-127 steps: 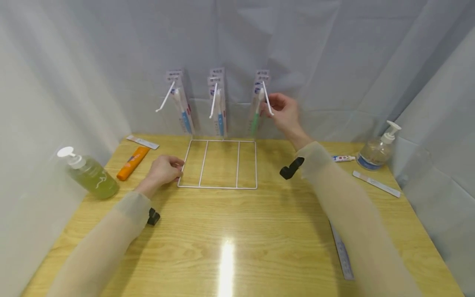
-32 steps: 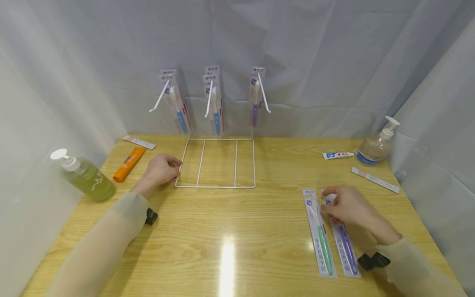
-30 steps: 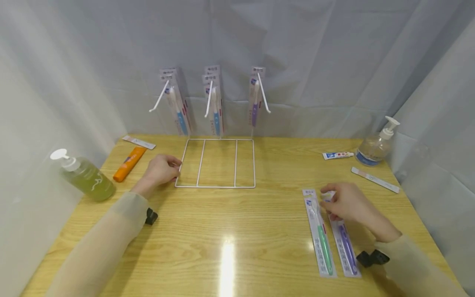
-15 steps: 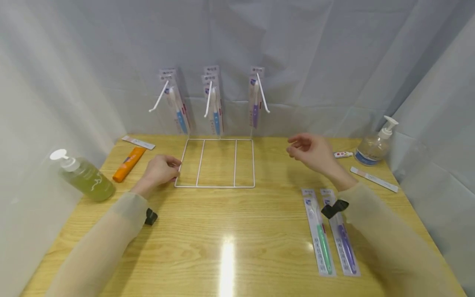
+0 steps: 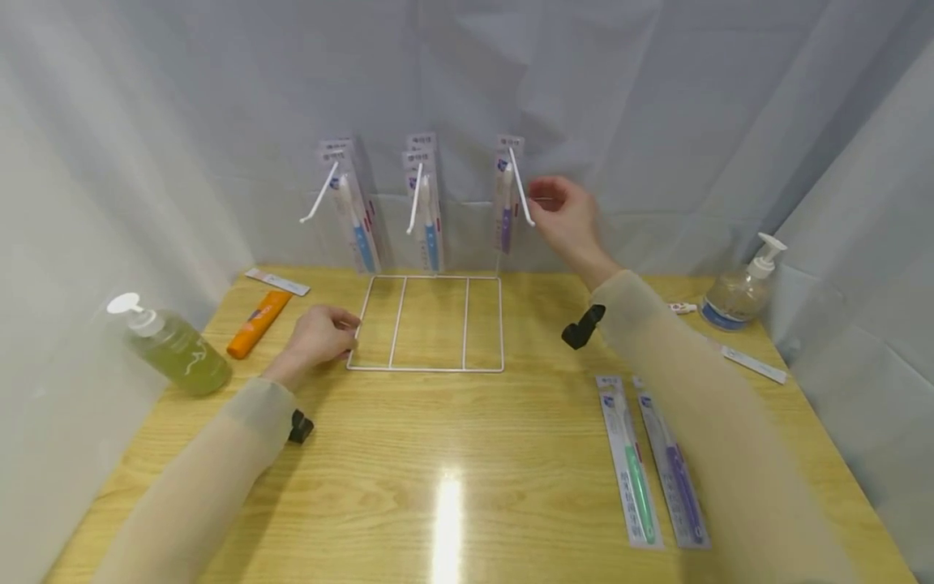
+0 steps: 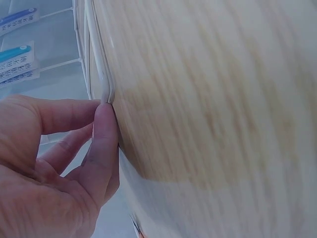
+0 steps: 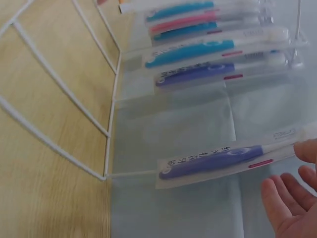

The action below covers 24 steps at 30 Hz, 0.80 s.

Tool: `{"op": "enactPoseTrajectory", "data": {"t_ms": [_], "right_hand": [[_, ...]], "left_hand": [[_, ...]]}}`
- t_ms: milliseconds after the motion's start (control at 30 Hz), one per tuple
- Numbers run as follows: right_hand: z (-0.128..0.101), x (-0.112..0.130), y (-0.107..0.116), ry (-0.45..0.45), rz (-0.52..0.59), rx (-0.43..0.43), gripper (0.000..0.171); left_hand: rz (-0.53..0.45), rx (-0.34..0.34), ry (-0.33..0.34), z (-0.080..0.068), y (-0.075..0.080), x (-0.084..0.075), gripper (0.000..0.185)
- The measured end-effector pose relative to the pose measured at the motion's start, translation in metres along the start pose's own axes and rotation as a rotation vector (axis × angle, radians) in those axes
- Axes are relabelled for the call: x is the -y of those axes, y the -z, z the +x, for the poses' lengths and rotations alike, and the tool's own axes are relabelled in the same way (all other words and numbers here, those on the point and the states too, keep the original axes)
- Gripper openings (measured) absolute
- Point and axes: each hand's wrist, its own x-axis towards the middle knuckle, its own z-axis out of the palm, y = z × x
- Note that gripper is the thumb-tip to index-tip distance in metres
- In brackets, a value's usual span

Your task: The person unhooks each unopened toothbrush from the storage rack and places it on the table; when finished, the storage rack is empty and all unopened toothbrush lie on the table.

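Hanging from the right hook [image 5: 521,185] at the back edge of the table [image 5: 379,462], the purple toothbrush [image 5: 507,219] is just beside the right hand [image 5: 569,217], whose thumb and fingers stand apart; touch cannot be told. The left hand [image 5: 319,334] pinches the white rack [image 5: 426,370] near its front left corner. Wooden surface separates the rack from a green pack [image 5: 636,478] and second purple pack [image 5: 682,491] toward the right edge. Only the right wrist view shows a pink toothbrush [image 7: 183,23].

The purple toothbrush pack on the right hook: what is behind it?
Behind the purple toothbrush pack, the pale curtain shows, and a white rod emerges at its lower end. Whatever lies directly behind is covered.
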Motion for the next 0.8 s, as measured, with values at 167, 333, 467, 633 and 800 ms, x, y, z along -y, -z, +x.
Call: {"op": "enactPoseTrajectory", "data": {"t_ms": [167, 333, 467, 633, 800], "right_hand": [[0.014, -0.001, -0.007, -0.021, 0.009, -0.031, 0.030], [0.020, -0.005, -0.010, -0.017, 0.027, -0.053, 0.024], [0.023, -0.005, -0.013, 0.030, 0.046, -0.034, 0.026], [0.023, -0.001, -0.017, 0.043, 0.031, -0.051, 0.025], [0.022, 0.001, -0.010, 0.004, 0.027, -0.072, 0.023]], "left_hand": [[0.006, 0.007, 0.003, 0.002, -0.005, -0.002, 0.045], [0.005, 0.009, 0.006, 0.004, -0.007, -0.004, 0.045], [0.012, -0.004, -0.001, 0.006, -0.005, -0.004, 0.045], [0.013, -0.009, -0.004, 0.006, -0.004, -0.005, 0.045], [0.003, 0.001, -0.001, 0.007, -0.005, -0.006, 0.044]]}}
